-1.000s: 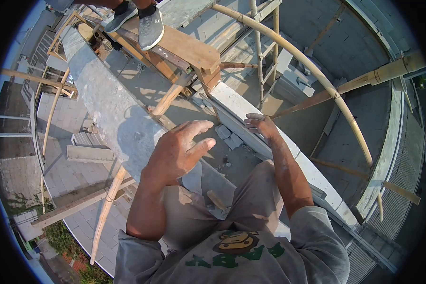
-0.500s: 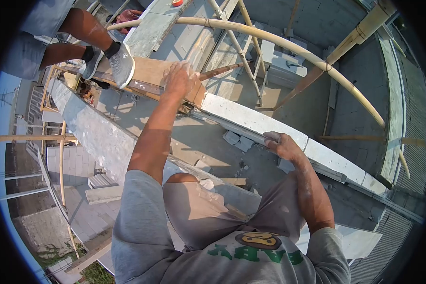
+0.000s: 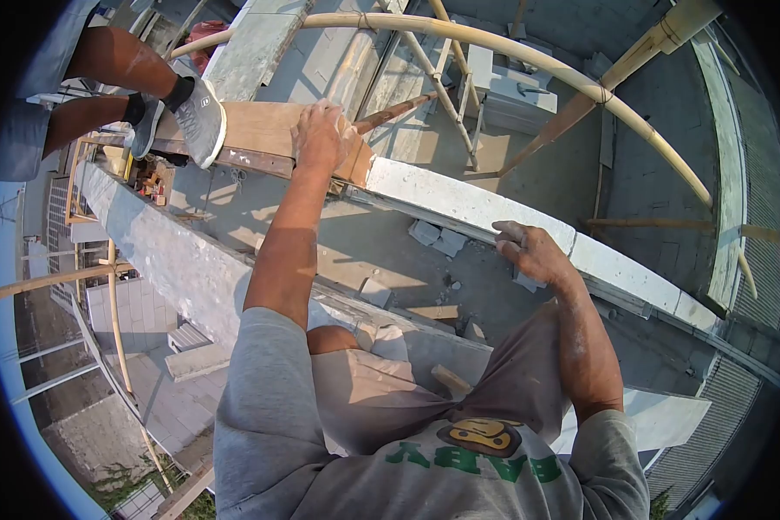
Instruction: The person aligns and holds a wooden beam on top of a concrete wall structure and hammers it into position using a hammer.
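Observation:
My left hand (image 3: 321,137) rests on a brown wooden board (image 3: 264,127), fingers spread near its far edge. The board meets the end of a narrow wall topped with white blocks (image 3: 442,195). Over the near side of that wall is my right hand (image 3: 533,253), thumb and forefinger apart and pointing left. Nothing shows between its fingers; whether it touches the block is unclear. Another person's grey shoe (image 3: 201,123) stands on the board, left of my left hand.
A curved bamboo pole (image 3: 485,62) crosses beyond the wall, tied to a thicker slanting pole (image 3: 646,56). Stacked pale blocks (image 3: 518,108) lie below. Nearer me runs a rough concrete beam (image 3: 169,234). Broken block pieces (image 3: 438,237) lie on the floor far beneath.
The view has shifted slightly. My right forefinger has straightened and parted from the thumb. My left hand stays on the board.

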`<state>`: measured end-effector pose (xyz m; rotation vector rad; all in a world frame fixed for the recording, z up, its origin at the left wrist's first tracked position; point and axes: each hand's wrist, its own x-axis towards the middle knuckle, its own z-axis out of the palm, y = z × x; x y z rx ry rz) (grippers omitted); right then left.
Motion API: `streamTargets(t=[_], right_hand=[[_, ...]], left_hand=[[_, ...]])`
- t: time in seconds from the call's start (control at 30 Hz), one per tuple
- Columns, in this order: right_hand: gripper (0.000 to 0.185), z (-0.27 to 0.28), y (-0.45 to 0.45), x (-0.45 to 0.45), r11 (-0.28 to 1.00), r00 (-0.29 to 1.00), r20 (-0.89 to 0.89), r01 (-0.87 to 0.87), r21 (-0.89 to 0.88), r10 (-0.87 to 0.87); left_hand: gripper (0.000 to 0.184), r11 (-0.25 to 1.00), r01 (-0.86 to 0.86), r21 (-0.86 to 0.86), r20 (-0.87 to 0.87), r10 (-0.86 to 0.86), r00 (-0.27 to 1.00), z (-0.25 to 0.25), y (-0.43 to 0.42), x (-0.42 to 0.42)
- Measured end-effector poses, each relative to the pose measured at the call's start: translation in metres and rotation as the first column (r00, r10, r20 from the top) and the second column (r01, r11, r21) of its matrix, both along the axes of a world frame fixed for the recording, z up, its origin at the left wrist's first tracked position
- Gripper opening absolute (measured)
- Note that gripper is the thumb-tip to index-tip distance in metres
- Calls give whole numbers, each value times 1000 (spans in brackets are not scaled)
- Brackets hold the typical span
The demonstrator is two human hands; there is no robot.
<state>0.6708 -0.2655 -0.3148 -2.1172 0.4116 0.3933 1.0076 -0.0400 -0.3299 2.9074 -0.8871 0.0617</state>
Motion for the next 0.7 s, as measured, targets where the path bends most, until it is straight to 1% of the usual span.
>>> streamTargets(t=[0.13, 0.27, 0.37, 0.47, 0.57, 0.7], right_hand=[[44, 0, -4, 1, 1000, 999, -36, -24, -7, 23], [45, 10, -8, 4, 997, 994, -91, 62, 39, -58], [45, 10, -7, 2, 998, 996, -64, 61, 29, -59], [44, 4, -7, -4, 998, 998, 16, 58, -9, -58], [45, 15, -10, -7, 996, 995, -30, 91, 12, -91], [45, 9, -17, -6, 992, 991, -54, 123, 29, -121]], left_hand=[[55, 1000, 17, -25, 30, -16, 999, -6, 3, -2], [56, 999, 33, -8, -9, -33, 999, -1, 2, 4], [57, 999, 35, -4, 24, -35, 999, -8, 4, 6], [58, 999, 49, 3, 7, -49, 999, -2, 3, 5], [58, 999, 51, -2, -13, -51, 999, 3, 2, 4], [57, 998, 53, -14, -29, -54, 998, 6, 4, 4]])
